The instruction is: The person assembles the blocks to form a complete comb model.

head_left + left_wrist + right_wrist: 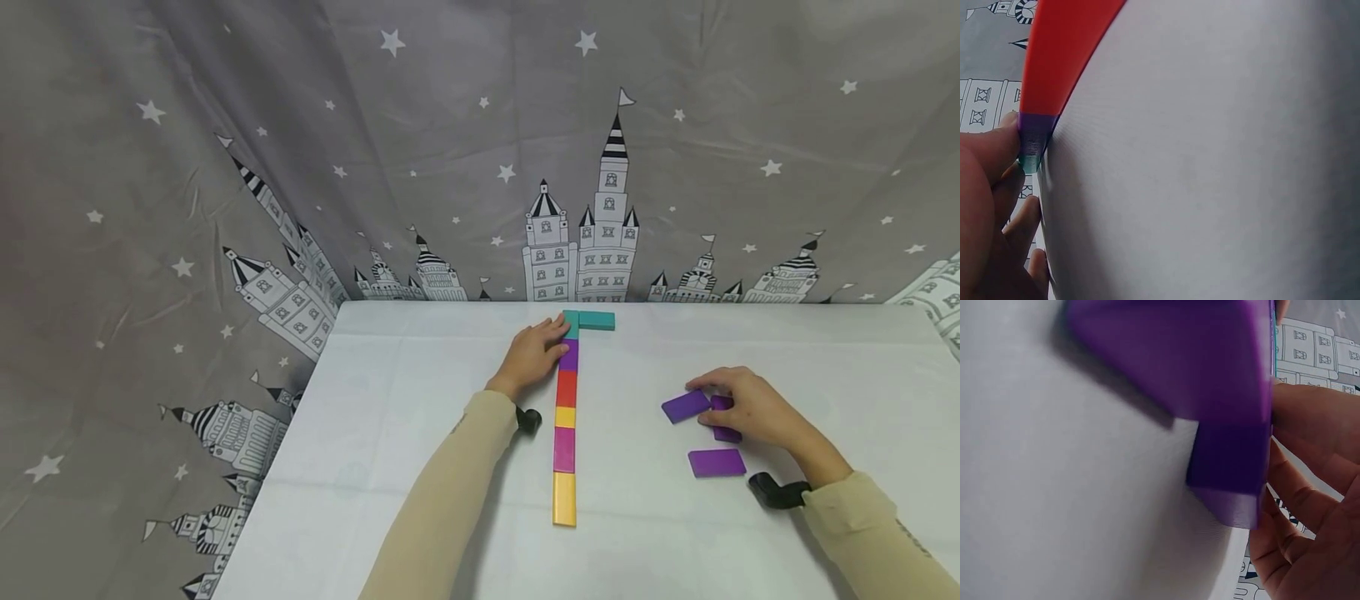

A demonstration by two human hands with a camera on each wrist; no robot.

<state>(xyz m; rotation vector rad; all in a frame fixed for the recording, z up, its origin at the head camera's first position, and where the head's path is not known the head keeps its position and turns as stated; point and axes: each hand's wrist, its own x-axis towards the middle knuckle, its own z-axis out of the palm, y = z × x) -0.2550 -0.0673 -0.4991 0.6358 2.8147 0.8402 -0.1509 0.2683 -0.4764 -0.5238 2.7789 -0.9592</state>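
Observation:
A narrow row of flat coloured blocks runs down the table in the head view: teal (572, 325), purple (569, 356), red (566, 389), small yellow (565, 417), pink (564, 450) and a longer yellow block (564, 498). Beside its far end a second teal block (597, 321) lies crosswise. My left hand (528, 357) rests against the row's left side, fingertips at the teal block, thumb at the purple one. With finger and thumb my right hand (757, 407) pinches the right end of a purple block (686, 406). Partly hidden under that hand is another purple block (726, 433).
A third loose purple block (717, 462) lies just in front of the right hand. The white table (360, 400) ends at a grey curtain (450, 125) printed with castles and stars. Dark wrist-worn devices (776, 492) sit at both cuffs.

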